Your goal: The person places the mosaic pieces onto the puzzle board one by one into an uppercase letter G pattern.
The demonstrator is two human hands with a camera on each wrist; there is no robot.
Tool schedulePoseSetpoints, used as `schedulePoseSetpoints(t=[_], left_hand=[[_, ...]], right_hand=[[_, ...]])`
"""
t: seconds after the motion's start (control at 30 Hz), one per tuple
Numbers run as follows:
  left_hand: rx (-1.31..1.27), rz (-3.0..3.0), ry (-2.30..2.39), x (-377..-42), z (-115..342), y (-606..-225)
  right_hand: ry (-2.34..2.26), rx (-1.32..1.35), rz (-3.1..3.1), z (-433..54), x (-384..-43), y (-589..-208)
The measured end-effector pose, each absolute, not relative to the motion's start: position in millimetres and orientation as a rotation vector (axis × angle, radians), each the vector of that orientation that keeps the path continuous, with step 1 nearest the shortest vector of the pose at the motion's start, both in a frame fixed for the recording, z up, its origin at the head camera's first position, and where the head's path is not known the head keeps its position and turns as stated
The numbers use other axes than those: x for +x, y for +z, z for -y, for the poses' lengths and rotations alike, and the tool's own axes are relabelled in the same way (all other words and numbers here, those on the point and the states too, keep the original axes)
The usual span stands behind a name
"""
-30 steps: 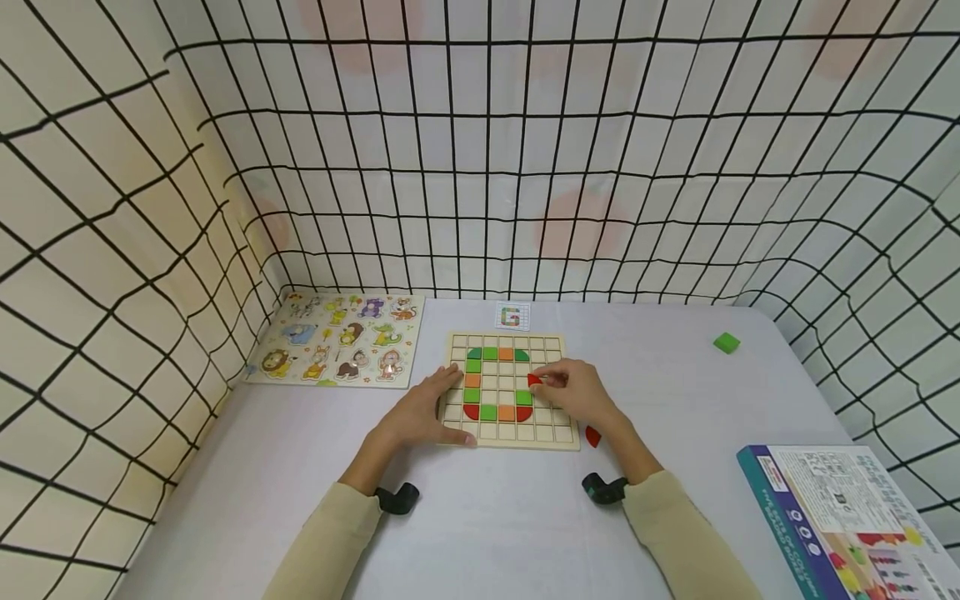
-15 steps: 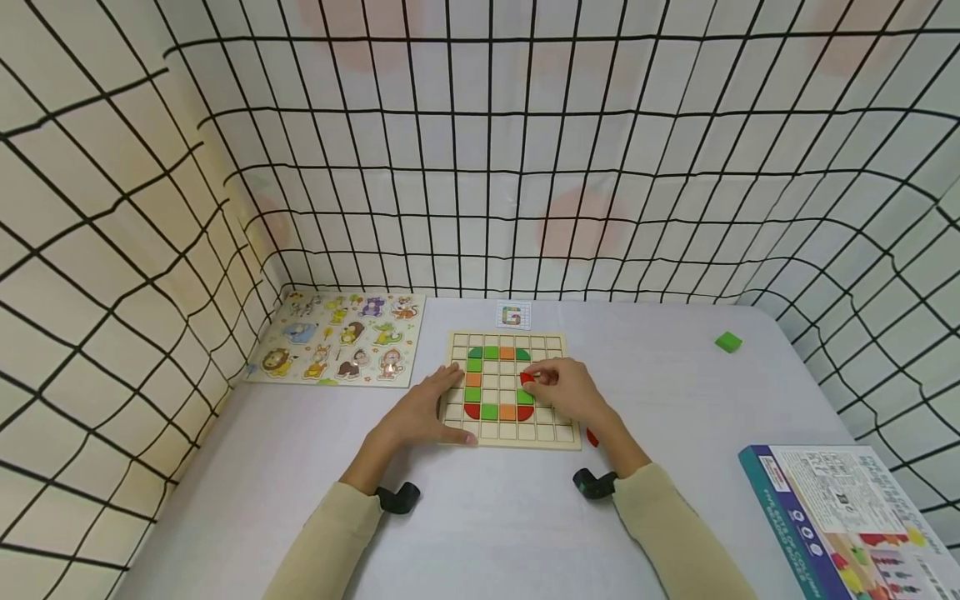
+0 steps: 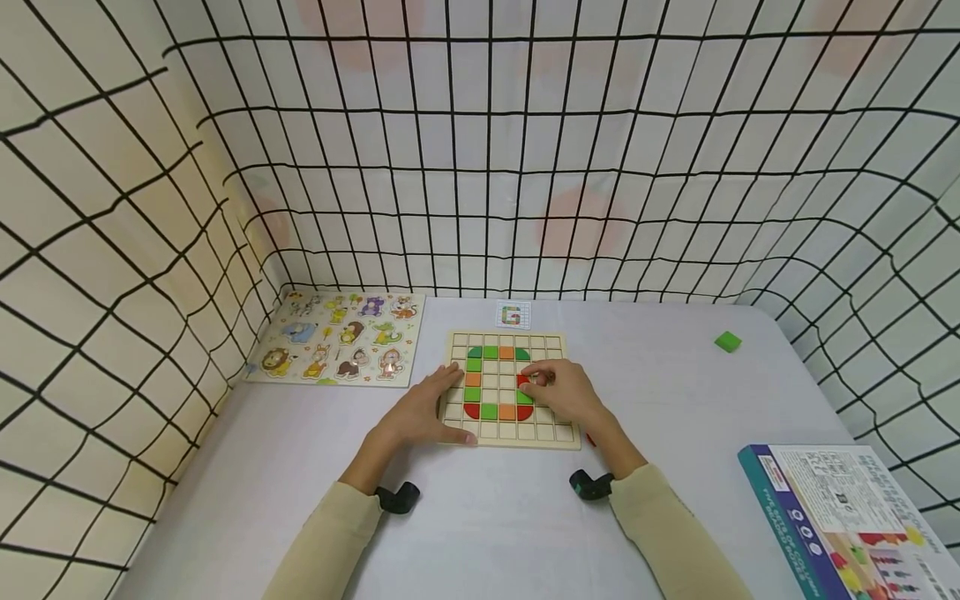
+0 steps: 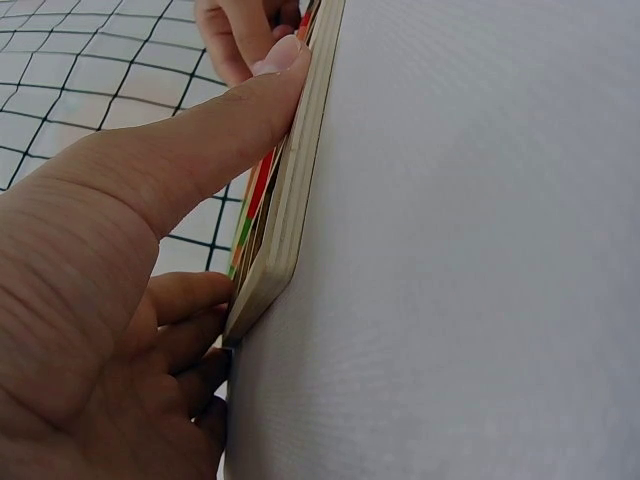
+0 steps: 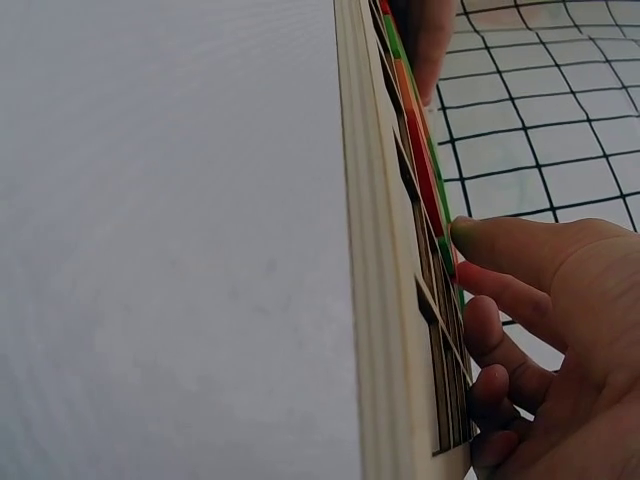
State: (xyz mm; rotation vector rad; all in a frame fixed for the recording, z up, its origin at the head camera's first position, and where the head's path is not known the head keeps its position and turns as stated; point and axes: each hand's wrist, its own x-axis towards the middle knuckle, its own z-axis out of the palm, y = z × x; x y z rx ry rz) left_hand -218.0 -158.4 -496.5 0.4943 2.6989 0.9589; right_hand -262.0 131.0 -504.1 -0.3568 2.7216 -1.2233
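Observation:
A wooden grid board lies mid-table, its green, orange and red tiles forming a ring. My left hand steadies it, fingers spread along the left edge. The left thumb rests on the near edge in the left wrist view. My right hand pinches a red tile between thumb and index finger, right at a cell on the ring's right side, above a green tile. Its other fingers curl loosely over the board's right part. Another red tile is mostly hidden behind the right wrist.
Behind the board lies a small pattern card. An animal puzzle is at the back left, a green block at the right. A box sits front right. Black netting encloses the table's back and sides.
My right hand has moved slightly left with the red tile, bringing it down to the cell above the green tile. The left hand has stayed in place.

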Motion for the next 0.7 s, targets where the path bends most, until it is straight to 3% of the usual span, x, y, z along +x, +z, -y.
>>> schedulePoseSetpoints(t=[0.7], left_hand=[[0.502, -2.704, 0.940, -219, 159, -498]], right_hand=[[-1.377, -0.384, -2.714, -148, -258, -503]])
